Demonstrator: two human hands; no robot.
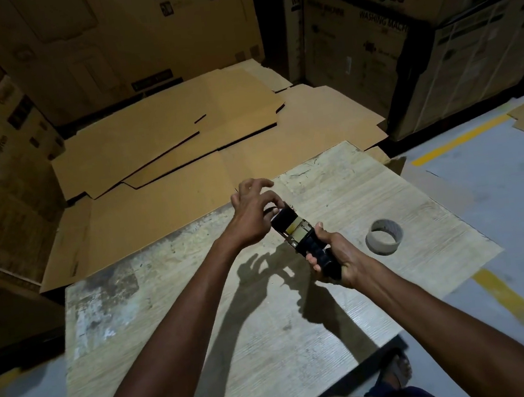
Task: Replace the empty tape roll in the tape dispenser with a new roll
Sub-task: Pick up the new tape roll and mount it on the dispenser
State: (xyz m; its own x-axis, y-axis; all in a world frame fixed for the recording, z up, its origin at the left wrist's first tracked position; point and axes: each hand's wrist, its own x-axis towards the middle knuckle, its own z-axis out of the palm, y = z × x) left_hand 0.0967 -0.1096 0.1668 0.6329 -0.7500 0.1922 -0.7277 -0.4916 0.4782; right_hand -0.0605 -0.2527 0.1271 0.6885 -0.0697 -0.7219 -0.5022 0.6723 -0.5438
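A: Where is the dispenser (305, 242) right now?

B: Your right hand (336, 263) has it, held over the middle of the table (202, 319). Your fingers are wrapped tight around the dark handle, thumb on top, and the head of the tool points away from you toward 11 o'clock.

A: And my left hand (253, 215)?

B: It sits at the far end of the dispenser, at 11 o'clock from your right hand. Thumb and forefinger pinch at the dark front part; the other fingers are spread and raised, gripping nothing. I cannot tell just which piece you are pinching, since your hand covers it.

A: Is there a roll on the dispenser?

B: I see a dark rounded block at the head and a pale yellowish plate behind it. Whether a roll sits on the hub, I cannot tell from here.

A: Where is the roll (384, 236)?

B: One pale ring of tape lies on the table at 3 o'clock from your right hand, near it but not touching. It rests tilted, its hole facing up and toward you. It looks thin-walled; new or spent, I cannot say.

A: What else is around?

B: Flattened cardboard (166, 144) lies at 12 o'clock beyond the table. Stacked boxes (381, 28) stand behind it and to both sides. Your foot (398, 370) in a sandal shows at 5 o'clock under the table edge, on the grey floor (499, 204) with yellow lines.
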